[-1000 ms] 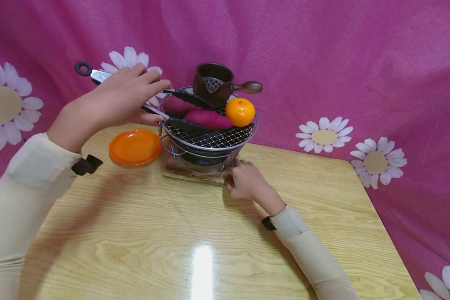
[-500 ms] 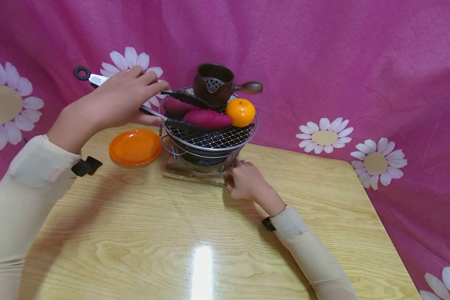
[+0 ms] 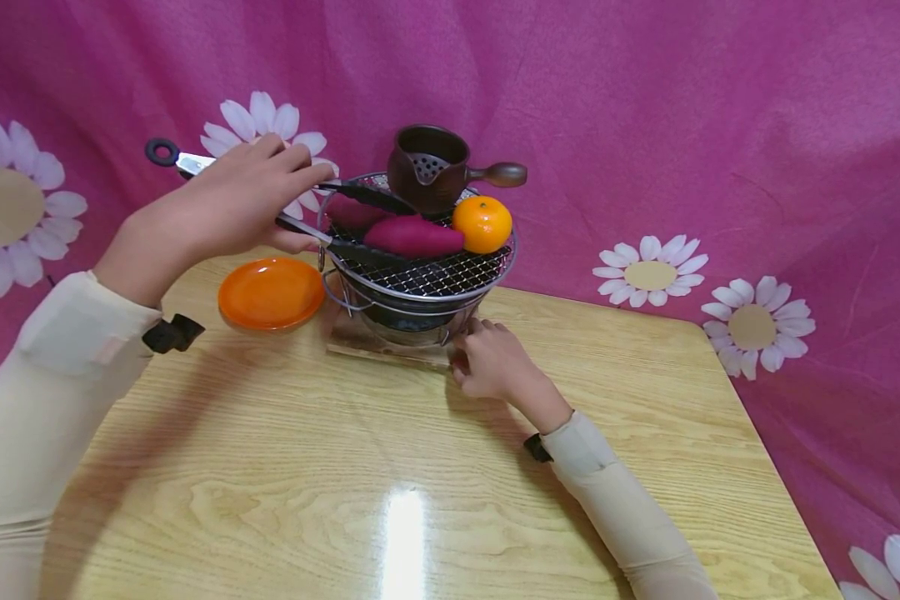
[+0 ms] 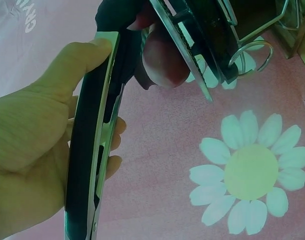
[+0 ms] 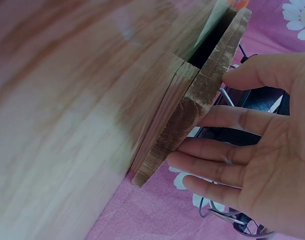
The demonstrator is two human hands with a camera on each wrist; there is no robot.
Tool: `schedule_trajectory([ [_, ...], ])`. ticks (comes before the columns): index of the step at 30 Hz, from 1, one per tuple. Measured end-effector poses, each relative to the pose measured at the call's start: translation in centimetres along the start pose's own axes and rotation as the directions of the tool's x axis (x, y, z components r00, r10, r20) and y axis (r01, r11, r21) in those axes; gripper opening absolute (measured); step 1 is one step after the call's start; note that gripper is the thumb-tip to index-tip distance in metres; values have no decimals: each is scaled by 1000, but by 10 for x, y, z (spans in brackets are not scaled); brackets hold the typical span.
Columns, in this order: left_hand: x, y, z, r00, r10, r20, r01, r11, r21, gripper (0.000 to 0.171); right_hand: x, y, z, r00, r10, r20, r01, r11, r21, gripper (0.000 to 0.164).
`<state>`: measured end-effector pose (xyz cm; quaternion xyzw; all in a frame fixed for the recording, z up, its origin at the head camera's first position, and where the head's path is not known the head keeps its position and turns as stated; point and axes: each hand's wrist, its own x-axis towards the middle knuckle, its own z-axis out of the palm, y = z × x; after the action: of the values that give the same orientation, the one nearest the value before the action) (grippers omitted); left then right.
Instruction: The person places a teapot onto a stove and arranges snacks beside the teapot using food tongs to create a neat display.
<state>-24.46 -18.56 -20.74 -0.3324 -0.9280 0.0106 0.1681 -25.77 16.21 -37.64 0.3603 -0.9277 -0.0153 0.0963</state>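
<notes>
In the head view, my left hand (image 3: 243,196) grips metal tongs (image 4: 87,150) with black tips over the round grill. On its wire mesh (image 3: 450,279) lie two purple sweet potatoes: a nearer one (image 3: 416,237) and a farther one (image 3: 350,213). One tong tip lies along the front of the nearer sweet potato, the other behind it; whether both touch it I cannot tell. An orange mandarin (image 3: 482,225) sits at the nearer one's right end. My right hand (image 3: 491,360) touches the wooden board (image 5: 192,100) under the grill with fairly straight fingers and thumb.
Behind the sweet potatoes, a dark brown side-handled pot (image 3: 427,187) stands on the mesh. An orange plate (image 3: 272,293) lies left of the grill on the wooden table (image 3: 307,467). A pink flowered cloth (image 3: 607,125) hangs behind.
The left hand and the tongs have shifted slightly left, and the tongs' ring end has sunk a little. The right hand stays at the board.
</notes>
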Motion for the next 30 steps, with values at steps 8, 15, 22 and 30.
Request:
schedule_trajectory([
  [8,-3,-2,3,999,2,-33,-3,1000,-31,76,0,0,1,1000,3,-5,-3,1000,-1,15],
  [15,-4,-4,2,999,-14,-32,13,999,-34,76,-1,-1,0,1000,4,-8,-4,1000,5,14],
  [22,-6,-3,2,998,-11,-64,9,999,-42,76,-1,0,1,1000,0,-11,0,1000,5,13],
  [30,-8,-1,0,998,-21,-62,18,999,-45,81,-1,1,2,1000,-3,-16,3,1000,2,14],
])
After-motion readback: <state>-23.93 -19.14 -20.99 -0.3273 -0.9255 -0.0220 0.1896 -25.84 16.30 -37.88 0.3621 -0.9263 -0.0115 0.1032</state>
